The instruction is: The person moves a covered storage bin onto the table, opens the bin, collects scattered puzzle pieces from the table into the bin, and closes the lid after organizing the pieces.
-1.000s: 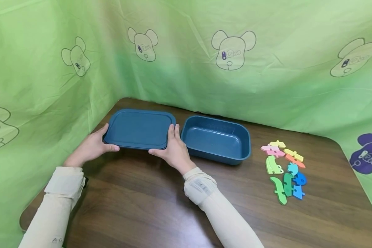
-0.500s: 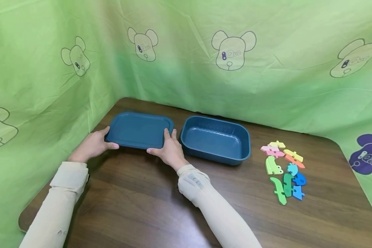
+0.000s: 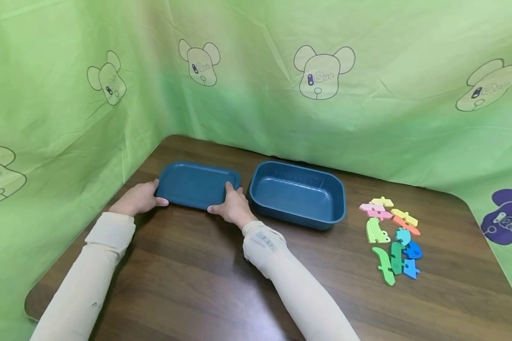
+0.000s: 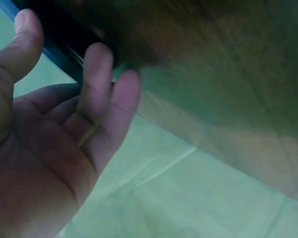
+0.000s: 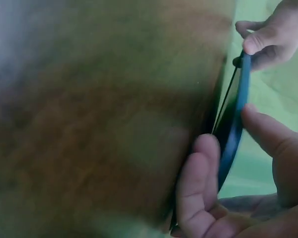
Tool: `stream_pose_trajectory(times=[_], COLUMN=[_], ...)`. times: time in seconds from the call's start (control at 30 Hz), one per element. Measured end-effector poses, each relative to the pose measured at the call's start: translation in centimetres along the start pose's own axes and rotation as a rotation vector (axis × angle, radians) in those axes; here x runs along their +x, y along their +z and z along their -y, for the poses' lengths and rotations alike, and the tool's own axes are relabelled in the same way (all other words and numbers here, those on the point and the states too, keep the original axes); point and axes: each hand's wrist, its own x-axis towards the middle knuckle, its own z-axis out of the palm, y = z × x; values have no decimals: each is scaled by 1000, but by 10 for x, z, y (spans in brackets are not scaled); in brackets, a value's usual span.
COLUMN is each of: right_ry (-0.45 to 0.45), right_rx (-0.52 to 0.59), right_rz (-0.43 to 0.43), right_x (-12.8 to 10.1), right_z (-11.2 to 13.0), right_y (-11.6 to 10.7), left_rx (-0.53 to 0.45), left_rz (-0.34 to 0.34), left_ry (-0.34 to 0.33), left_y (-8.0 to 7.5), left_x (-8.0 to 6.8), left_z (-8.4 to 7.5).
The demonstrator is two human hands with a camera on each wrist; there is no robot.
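Note:
Both hands hold a dark blue rectangular lid (image 3: 196, 183) low over the left rear of the table. My left hand (image 3: 138, 198) grips its left end, thumb at the near corner. At the right end, my right hand (image 3: 233, 206) has its thumb along the near edge and a finger over the top. The right wrist view catches the lid's rim (image 5: 233, 134) between thumb and curled fingers, with the left hand (image 5: 278, 37) at the far end. In the left wrist view, part of the left hand's grip is hidden behind its own fingers. An uncovered blue box (image 3: 296, 199) stands just right of the lid.
Colourful puzzle pieces lie flat at the right of the brown table (image 3: 187, 284), among them a light green crocodile head (image 3: 376, 231), a green tail-shaped piece (image 3: 384, 265) and a pink piece (image 3: 375, 210). Green printed cloth (image 3: 256, 113) hangs close behind the table.
Both hands have lowered the lid toward the table, and its left end has shifted right. The box and the puzzle pieces stay in place.

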Motion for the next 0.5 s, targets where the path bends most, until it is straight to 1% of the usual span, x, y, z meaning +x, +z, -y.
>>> stream_pose_trajectory(times=[0.1, 0.3, 0.4, 0.5], right_ry=[13, 11, -37, -135], right_rx=[-8, 11, -1, -56], right_rz=[25, 30, 10, -9], right_x=[2, -1, -7, -13], right_z=[0, -3, -6, -7], right_y=[-1, -2, -3, -5], left_rx=[44, 71, 69, 49], left_rz=[19, 49, 39, 11], left_ry=[-7, -47, -67, -54], left_y=[1, 3, 3, 3], left_x=[3, 5, 4, 4], left_z=[-7, -21, -24, -27])
